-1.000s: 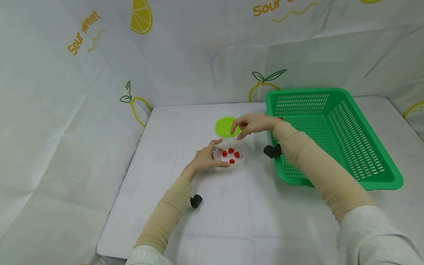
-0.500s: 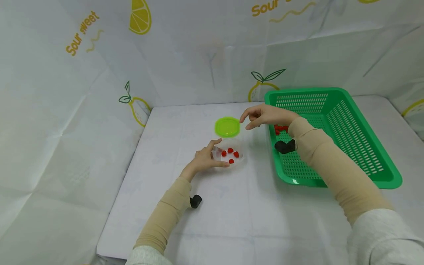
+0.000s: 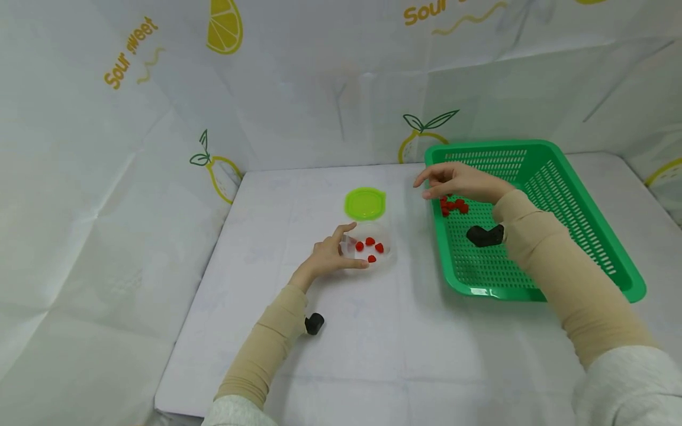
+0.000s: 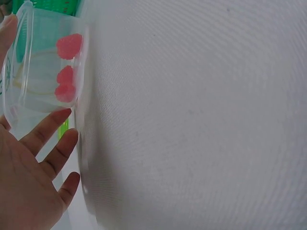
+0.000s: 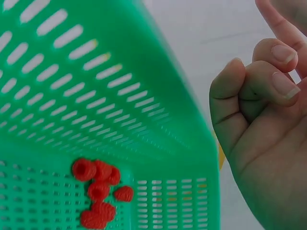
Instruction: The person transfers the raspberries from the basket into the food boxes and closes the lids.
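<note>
My left hand [image 3: 326, 255] holds a clear plastic container [image 4: 41, 72] on the table, thumb and index finger spread around its sides. Several red raspberries [image 3: 370, 241] lie on the container's bottom. My right hand [image 3: 462, 180] hovers over the left rim of a green basket [image 3: 498, 294], with nothing between thumb and index finger. In the right wrist view its other fingers are curled in loosely. Below that hand, more raspberries [image 5: 98, 190] sit clustered in a corner of the basket.
A yellow-green lid [image 3: 364, 204] lies flat on the white-covered table [image 3: 351, 343], just behind the container. A white lemon-printed sheet [image 3: 319, 89] hangs behind the table and down its left side.
My right hand has moved right, from above the container to the basket's rim, uncovering the lid and the basket's raspberries. The left hand and container have stayed in place.
</note>
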The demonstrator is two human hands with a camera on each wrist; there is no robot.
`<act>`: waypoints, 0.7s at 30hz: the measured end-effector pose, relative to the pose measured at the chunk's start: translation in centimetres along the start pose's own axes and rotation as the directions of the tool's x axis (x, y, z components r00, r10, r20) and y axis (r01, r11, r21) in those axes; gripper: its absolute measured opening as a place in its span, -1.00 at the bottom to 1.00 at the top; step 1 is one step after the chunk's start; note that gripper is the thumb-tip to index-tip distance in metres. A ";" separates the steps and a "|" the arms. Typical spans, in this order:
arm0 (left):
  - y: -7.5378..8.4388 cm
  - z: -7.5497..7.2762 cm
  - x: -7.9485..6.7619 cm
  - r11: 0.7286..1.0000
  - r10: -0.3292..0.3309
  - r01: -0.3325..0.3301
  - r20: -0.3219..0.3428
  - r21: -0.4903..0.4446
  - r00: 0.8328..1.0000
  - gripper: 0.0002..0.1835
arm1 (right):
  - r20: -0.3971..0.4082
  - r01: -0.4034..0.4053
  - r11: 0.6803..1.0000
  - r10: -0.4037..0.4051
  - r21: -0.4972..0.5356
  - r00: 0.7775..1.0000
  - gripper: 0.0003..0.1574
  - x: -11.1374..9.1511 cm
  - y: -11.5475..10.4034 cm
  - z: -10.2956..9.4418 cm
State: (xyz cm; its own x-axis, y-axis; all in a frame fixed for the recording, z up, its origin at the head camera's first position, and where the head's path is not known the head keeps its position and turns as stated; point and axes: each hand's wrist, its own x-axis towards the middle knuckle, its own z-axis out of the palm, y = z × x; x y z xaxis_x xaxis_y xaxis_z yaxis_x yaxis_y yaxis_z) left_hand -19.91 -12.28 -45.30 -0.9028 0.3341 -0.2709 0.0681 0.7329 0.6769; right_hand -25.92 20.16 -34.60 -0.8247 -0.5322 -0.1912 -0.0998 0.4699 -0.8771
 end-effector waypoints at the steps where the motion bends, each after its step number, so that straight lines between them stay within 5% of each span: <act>1: 0.0 0.0 0.0 1.000 -0.001 0.001 0.000 -0.001 1.000 0.03 | -0.004 0.002 1.000 -0.002 0.003 1.000 -0.61 -0.2 0.3 -0.2; 13: 0.2 0.0 -0.2 1.000 -0.014 0.014 -0.003 -0.009 1.000 0.01 | -0.009 -0.022 0.999 0.022 0.048 1.000 -0.54 -1.6 3.8 -1.3; 21: 0.2 0.0 -0.2 1.000 -0.018 0.018 0.000 -0.019 1.000 0.01 | -0.083 -0.065 0.998 0.067 0.024 0.994 -0.49 -1.9 5.4 -1.6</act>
State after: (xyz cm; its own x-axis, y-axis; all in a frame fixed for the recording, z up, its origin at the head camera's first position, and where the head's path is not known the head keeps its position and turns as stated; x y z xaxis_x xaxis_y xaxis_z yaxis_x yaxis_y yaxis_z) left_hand -19.70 -12.25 -45.11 -0.9037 0.3209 -0.2834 0.0436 0.7275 0.6848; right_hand -25.76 24.80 -38.28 -0.8730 -0.4392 -0.2120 -0.0325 0.4862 -0.8732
